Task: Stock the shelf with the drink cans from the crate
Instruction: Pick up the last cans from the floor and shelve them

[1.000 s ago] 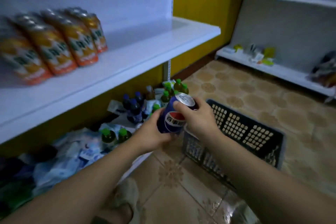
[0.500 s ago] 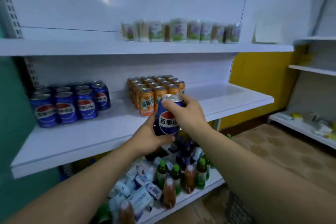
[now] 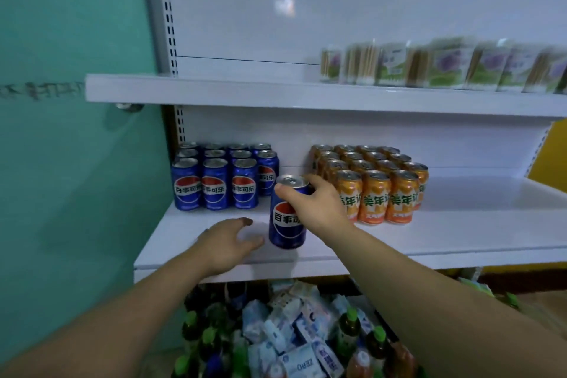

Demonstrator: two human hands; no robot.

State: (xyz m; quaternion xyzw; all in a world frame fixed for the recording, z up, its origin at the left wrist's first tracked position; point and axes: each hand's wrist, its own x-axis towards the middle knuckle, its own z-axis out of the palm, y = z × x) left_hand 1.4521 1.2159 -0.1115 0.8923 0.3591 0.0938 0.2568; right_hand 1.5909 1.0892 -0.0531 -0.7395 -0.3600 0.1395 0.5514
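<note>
A blue cola can (image 3: 287, 218) is set upright near the front of the middle shelf (image 3: 460, 230), gripped round its top by the right hand (image 3: 316, 202); the left hand (image 3: 227, 242) is held just beside it, fingers relaxed, gripping nothing; stocked blue cans (image 3: 214, 181) are seen behind-left, orange cans (image 3: 376, 190) to the right.

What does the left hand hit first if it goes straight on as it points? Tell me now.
Probably the blue can that the right hand grips by its top. The open left hand points at the can's lower side, with a small gap between them; depth is unclear.
</note>
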